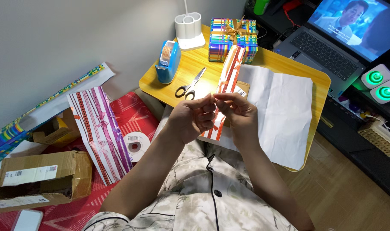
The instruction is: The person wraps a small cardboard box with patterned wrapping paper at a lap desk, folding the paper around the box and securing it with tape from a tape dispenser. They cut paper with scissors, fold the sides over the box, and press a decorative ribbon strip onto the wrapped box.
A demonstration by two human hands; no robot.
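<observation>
both hands are raised together over the near edge of a small yellow table point(285, 60). the left hand point(190, 119) and the right hand point(237, 112) meet fingertip to fingertip, thumbs and forefingers pinched tight, the other fingers curled in. whatever sits in that pinch is too small to make out; it could be a bit of tape, but i cannot tell.

just behind the hands, a box partly wrapped in orange and white striped paper point(229, 77) lies on a large white sheet of wrapping paper turned plain side up point(280, 111), which spreads over the right half of the table and droops past its near edge. the striped piece runs from the fingertips away toward a finished gift box in rainbow plaid with a gold bow point(232, 38), nearly touching it.

to the left on the table lie scissors point(190, 85) with black handles, and beside them a blue tape dispenser point(167, 62). a white pen holder point(188, 28) stands at the far edge.

on the floor to the left there is a sheet of wrapping paper with purple ribbon print point(101, 132), a spool of ribbon point(135, 146), and an open cardboard box point(36, 179). an open laptop point(332, 47) sits to the right, beyond the table.
</observation>
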